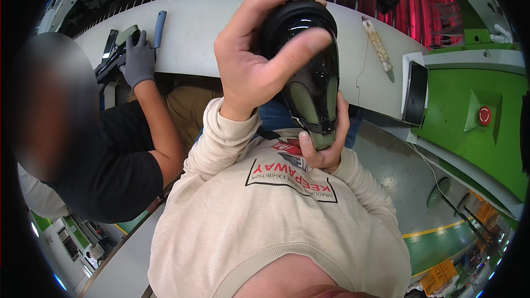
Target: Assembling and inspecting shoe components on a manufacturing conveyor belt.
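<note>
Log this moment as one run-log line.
left hand: grips top of glossy black part | right hand: holds its lower end | co-worker's gloved hand: on white table

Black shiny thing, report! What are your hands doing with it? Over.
Left hand grips glossy black part up top. Right hand supports its lower end. Co-worker's gloved hand stays apart, at the table.

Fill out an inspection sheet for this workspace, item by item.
Surface: white curved bench, mostly bare.
Job's things: glossy black moulded part, held up in front of the chest.
Clutter: blue-handled tool and a pale strip-shaped item on the bench.
Grippers: left hand wraps the part's top, fingers across it; right hand grips its lower end.
Cables: thin wire hanging over the bench edge.
Surroundings: co-worker's gloved hand on a dark device; green machine housing with a red button; yellow floor line.
</note>
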Available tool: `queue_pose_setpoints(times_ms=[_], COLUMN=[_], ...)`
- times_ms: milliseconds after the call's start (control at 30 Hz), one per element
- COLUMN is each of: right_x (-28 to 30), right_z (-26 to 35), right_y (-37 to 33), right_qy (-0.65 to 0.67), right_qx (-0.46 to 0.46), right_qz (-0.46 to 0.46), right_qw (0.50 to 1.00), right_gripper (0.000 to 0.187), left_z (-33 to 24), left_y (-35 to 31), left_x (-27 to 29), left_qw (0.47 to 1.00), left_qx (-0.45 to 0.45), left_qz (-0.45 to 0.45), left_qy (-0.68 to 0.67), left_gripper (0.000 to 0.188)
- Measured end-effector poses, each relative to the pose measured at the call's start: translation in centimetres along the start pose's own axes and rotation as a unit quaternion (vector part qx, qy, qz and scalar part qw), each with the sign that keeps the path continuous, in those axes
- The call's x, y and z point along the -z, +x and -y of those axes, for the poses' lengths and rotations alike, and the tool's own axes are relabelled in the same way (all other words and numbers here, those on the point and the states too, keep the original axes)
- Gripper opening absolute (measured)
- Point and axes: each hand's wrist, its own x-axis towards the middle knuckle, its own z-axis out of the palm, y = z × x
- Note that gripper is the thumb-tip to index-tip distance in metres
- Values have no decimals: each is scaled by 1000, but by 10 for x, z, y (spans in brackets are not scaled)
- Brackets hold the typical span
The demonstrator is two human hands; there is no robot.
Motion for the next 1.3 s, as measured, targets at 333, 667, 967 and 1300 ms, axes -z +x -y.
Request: queue_pose_setpoints(times_ms=[333, 667, 967, 1300], right_x=[3, 43, 23, 25], right_z=[-3, 1, 41, 30], right_y=[-5, 88, 165, 169], right_qy=[2, -322, -145, 426], right_qx=[-19, -64, 96, -119], right_qz=[-15, 6, -99, 31], right_qw=[1000, 945, 980, 896], right_gripper=[94, 69, 50, 16], left_z=[22, 47, 16, -10], left_y=[21, 19, 5, 17], left_x=[9, 10, -11, -2], left_qw=[982, 985, 986, 984], left_qx=[145, 115, -53, 94], left_qz=[-110, -122, -115, -45], left_qy=[-46, 34, 105, -147], left_gripper=[28, 23, 27, 14])
